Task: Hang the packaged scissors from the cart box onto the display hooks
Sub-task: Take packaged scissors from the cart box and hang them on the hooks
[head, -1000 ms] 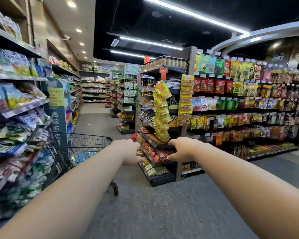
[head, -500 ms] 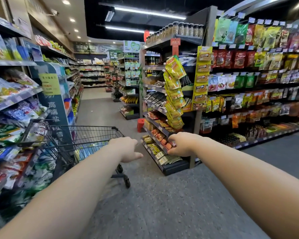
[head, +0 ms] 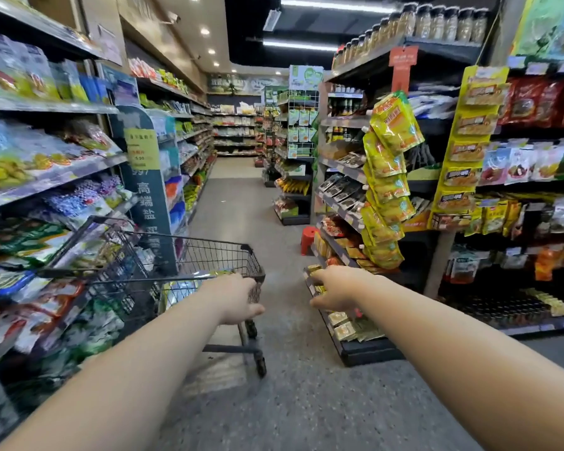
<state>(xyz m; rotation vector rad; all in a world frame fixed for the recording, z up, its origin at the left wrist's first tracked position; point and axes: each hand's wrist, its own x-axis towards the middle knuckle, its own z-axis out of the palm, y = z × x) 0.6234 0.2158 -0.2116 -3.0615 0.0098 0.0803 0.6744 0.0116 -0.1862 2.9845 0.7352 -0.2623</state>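
Since a second ago the view has swung left and on down the aisle, so the cart (head: 209,255) now sits closer, with the left hand (head: 236,297) right over it, where before it stood off to the side. Full shelves (head: 46,177) line both sides, and strips of yellow pouches (head: 385,177) hang on the right end rack. No hooks for scissors show here, so this reads as the walk toward them. The cart stands close against the left shelves, likely steered there to keep the walkway free. Over its near right corner lies the left hand, knuckles up and thumb out; whether its fingers grip the rim I cannot tell. Reaching ahead, the right hand (head: 334,291) is loosely curled and holds nothing. No scissors are visible: glossy packets (head: 179,288) show through the cart mesh, but no box can be made out.
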